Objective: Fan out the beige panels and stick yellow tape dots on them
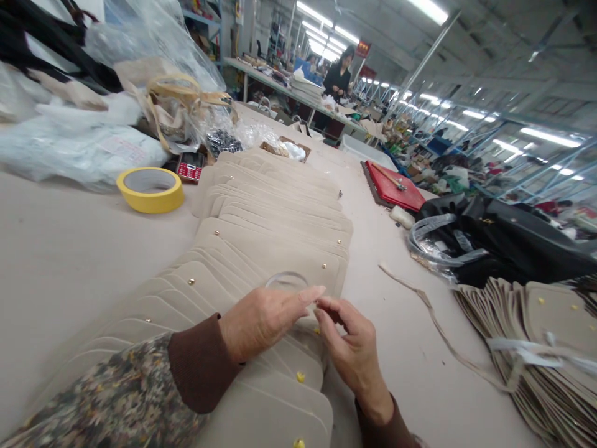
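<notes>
Long rows of overlapping beige leather-like panels [261, 249] with small gold studs lie beneath both hands. My left hand [265, 317] is above them, fingers held together and pointing right. From behind it curves a thin greyish strip [286, 275] in a loop, which it appears to grip; the thumb side is hidden. My right hand [349, 339] is at the panels' right edge, its thumb and forefinger bent together close to the left fingertips. Whatever sits between those fingertips is too small to make out.
A roll of yellow tape [152, 190] lies to the left, by a red-and-black calculator [189, 167] and plastic bags [79, 146]. To the right are a tied stack of panels [504, 336], a black bag [508, 239] and a hammer [389, 177] on a red pad. A person [338, 78] stands farther back.
</notes>
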`<state>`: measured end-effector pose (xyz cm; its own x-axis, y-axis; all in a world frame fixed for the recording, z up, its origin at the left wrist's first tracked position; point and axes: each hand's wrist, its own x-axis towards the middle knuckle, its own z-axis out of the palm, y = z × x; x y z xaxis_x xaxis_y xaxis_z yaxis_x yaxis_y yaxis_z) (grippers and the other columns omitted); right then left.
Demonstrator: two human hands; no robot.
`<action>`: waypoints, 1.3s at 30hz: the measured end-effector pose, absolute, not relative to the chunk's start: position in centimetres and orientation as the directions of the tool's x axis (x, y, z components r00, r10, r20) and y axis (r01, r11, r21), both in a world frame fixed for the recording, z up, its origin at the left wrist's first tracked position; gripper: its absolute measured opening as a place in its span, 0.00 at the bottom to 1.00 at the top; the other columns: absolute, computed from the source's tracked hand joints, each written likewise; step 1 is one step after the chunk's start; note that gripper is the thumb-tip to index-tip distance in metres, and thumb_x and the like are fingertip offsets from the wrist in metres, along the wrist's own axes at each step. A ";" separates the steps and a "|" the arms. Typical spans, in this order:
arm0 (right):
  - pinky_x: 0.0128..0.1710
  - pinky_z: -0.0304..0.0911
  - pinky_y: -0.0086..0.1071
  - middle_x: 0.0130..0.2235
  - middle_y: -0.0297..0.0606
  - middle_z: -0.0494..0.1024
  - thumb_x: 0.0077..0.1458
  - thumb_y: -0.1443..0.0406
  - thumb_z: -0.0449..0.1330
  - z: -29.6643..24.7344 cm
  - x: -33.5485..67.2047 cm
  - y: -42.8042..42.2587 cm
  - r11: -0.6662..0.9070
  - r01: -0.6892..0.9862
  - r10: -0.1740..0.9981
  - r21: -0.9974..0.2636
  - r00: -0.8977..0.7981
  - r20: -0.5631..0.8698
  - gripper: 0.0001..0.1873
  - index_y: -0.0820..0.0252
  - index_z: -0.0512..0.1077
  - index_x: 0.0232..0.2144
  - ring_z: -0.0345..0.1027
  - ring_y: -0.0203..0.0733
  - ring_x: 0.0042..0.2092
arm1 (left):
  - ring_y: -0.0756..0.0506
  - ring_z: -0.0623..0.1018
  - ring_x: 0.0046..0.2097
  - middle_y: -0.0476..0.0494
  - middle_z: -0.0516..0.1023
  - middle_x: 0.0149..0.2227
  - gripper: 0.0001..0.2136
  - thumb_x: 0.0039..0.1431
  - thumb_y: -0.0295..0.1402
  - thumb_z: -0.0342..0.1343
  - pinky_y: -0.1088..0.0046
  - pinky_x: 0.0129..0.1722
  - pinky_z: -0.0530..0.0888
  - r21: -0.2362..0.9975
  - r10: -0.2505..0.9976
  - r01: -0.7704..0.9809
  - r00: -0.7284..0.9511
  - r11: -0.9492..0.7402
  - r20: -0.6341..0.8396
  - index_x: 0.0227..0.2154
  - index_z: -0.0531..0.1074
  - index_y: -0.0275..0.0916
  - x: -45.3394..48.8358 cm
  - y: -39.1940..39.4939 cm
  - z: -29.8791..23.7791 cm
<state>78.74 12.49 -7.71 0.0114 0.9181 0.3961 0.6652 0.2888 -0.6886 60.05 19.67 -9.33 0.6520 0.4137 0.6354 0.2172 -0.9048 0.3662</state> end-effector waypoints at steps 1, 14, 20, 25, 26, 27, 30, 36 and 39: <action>0.33 0.68 0.29 0.35 0.39 0.78 0.59 0.69 0.57 -7.6 78.4 12.6 0.351 0.671 0.892 -0.654 -0.026 0.452 0.09 0.59 0.74 0.41 0.71 0.37 0.34 | 0.47 0.81 0.40 0.40 0.80 0.40 0.19 0.69 0.29 0.45 0.74 0.38 0.77 0.359 0.419 0.233 0.653 -0.904 0.631 0.61 0.53 0.34 60.1 19.6 -9.4; 0.29 0.64 0.28 0.25 0.34 0.75 0.54 0.73 0.54 -8.7 77.3 13.1 0.415 0.814 0.793 -0.406 -0.105 0.600 0.08 0.59 0.71 0.30 0.68 0.35 0.26 | 0.49 0.75 0.28 0.50 0.72 0.26 0.11 0.69 0.28 0.40 0.74 0.25 0.65 0.380 0.481 0.312 0.705 -0.871 0.522 0.32 0.64 0.38 60.1 19.6 -9.0; 0.23 0.63 0.26 0.21 0.32 0.74 0.53 0.64 0.58 -8.2 76.9 13.6 0.078 0.513 0.951 -0.855 0.220 0.219 0.06 0.60 0.72 0.26 0.67 0.34 0.21 | 0.50 0.69 0.25 0.50 0.67 0.23 0.12 0.67 0.25 0.40 0.72 0.24 0.61 0.315 0.456 0.331 0.673 -0.890 0.582 0.27 0.63 0.39 60.6 19.2 -8.5; 0.19 0.64 0.27 0.19 0.32 0.73 0.48 0.55 0.64 -8.7 79.1 14.6 -0.221 0.175 0.929 -0.959 0.337 -0.153 0.15 0.63 0.72 0.26 0.66 0.35 0.19 | 0.49 0.70 0.28 0.49 0.70 0.27 0.10 0.68 0.26 0.42 0.71 0.28 0.63 0.299 0.479 0.374 0.684 -0.878 0.551 0.31 0.65 0.38 60.9 19.3 -8.5; 0.20 0.65 0.27 0.20 0.33 0.74 0.47 0.54 0.65 -9.0 79.6 14.7 -0.242 0.187 0.928 -0.952 0.330 -0.171 0.16 0.63 0.73 0.27 0.67 0.35 0.19 | 0.47 0.71 0.30 0.48 0.71 0.28 0.09 0.67 0.26 0.44 0.71 0.30 0.64 0.279 0.519 0.438 0.700 -0.854 0.490 0.31 0.65 0.38 61.0 19.5 -8.6; 0.22 0.66 0.27 0.21 0.34 0.75 0.47 0.54 0.65 -9.3 80.1 14.7 -0.255 0.212 0.930 -0.943 0.320 -0.180 0.17 0.64 0.74 0.29 0.68 0.35 0.21 | 0.46 0.71 0.32 0.47 0.71 0.30 0.08 0.67 0.27 0.46 0.70 0.32 0.65 0.251 0.556 0.497 0.717 -0.830 0.420 0.31 0.66 0.38 61.0 19.7 -8.6; 0.25 0.68 0.28 0.23 0.35 0.75 0.49 0.53 0.64 -10.0 80.7 14.4 -0.260 0.305 0.940 -0.916 0.296 -0.168 0.17 0.64 0.76 0.29 0.69 0.36 0.23 | 0.42 0.72 0.37 0.45 0.73 0.33 0.04 0.64 0.26 0.51 0.65 0.36 0.66 0.183 0.601 0.572 0.759 -0.799 0.251 0.32 0.66 0.38 61.0 20.3 -8.5; 0.25 0.63 0.28 0.22 0.36 0.76 0.52 0.58 0.60 -9.7 80.3 14.5 -0.190 0.637 0.973 -0.747 0.223 -0.057 0.13 0.61 0.76 0.26 0.68 0.37 0.23 | 0.41 0.71 0.39 0.45 0.72 0.35 0.04 0.64 0.26 0.50 0.64 0.39 0.67 0.228 0.607 0.569 0.777 -0.790 0.167 0.33 0.67 0.38 60.9 20.3 -8.4; 0.28 0.62 0.29 0.24 0.36 0.78 0.53 0.61 0.58 -9.4 79.8 14.6 -0.107 0.760 0.985 -0.642 0.168 0.035 0.11 0.60 0.76 0.24 0.70 0.38 0.25 | 0.42 0.71 0.38 0.45 0.72 0.35 0.04 0.65 0.26 0.49 0.64 0.39 0.66 0.245 0.609 0.567 0.778 -0.787 0.156 0.33 0.67 0.38 60.8 20.2 -8.3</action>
